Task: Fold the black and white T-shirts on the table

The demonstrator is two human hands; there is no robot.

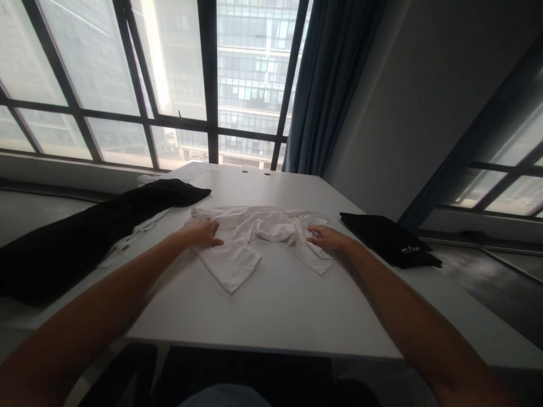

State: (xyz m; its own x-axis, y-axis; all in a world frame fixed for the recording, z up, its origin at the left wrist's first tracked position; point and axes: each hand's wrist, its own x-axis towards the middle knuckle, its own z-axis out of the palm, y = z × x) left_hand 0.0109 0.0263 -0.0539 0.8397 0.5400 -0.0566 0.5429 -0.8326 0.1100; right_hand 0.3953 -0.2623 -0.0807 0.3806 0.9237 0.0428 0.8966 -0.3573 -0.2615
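A white T-shirt (237, 257) lies spread on the white table (271, 316) in front of me. Wrinkles run across its middle, and a sleeve angles toward me on each side. Over its left part is my left hand (203, 233), fingers bent and thumb apart from them. On the right part of the shirt rests my right hand (327, 237), its fingers loosely curved with a gap to the thumb. Both hands appear to touch the cloth; neither shows a clear grip on it.
Black clothing (97, 226) stretches along the left side, with some white cloth (139, 232) beside it. At the right lies a folded black garment (388, 240) with a small white print. Papers or pale cloth (186, 171) lie at the far left, below the windows. A dark curtain (324, 85) hangs behind.
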